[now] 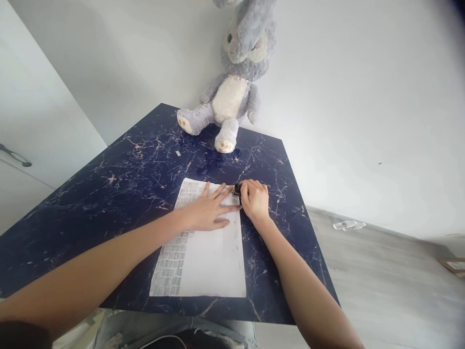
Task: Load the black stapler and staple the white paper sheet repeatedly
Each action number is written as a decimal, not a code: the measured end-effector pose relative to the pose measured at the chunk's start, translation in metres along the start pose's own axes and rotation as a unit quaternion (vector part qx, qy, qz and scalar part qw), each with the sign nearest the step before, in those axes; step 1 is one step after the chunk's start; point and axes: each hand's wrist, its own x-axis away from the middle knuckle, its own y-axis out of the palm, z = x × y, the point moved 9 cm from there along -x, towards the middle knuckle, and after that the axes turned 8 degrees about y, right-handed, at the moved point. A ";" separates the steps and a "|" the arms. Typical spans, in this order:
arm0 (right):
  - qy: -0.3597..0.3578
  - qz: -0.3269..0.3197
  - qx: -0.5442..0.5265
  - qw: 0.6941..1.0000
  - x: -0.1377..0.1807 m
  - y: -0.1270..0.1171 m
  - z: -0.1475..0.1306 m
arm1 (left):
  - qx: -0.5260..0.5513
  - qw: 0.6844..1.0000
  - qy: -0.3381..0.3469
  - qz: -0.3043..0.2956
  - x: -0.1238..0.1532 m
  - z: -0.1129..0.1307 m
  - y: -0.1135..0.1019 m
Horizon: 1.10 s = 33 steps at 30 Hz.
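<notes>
A white printed sheet of paper [207,257] lies on the dark blue marbled table [119,194]. My left hand [209,211] lies flat on the sheet's upper part, fingers stretched out and pressing it down. My right hand [255,198] is curled closed at the sheet's top right corner, gripping a small black object [237,188] that touches the paper's edge. What the black object is I cannot make out.
A grey and white plush rabbit [232,87] sits at the table's far edge against the white wall. A tiny white scrap [178,153] lies on the table near it. A crumpled clear wrapper [347,225] lies on the grey floor at right.
</notes>
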 end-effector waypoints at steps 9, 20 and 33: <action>-0.003 0.003 0.033 0.999 0.002 -0.002 -0.008 | -0.006 1.000 -0.001 -0.012 0.000 0.001 0.000; -0.103 -0.086 -0.014 0.991 0.001 0.001 0.003 | 0.009 1.000 0.019 0.012 0.004 -0.014 -0.006; 0.086 0.152 -0.071 0.982 -0.003 -0.039 0.054 | -0.006 0.998 0.044 -0.045 0.016 -0.021 -0.015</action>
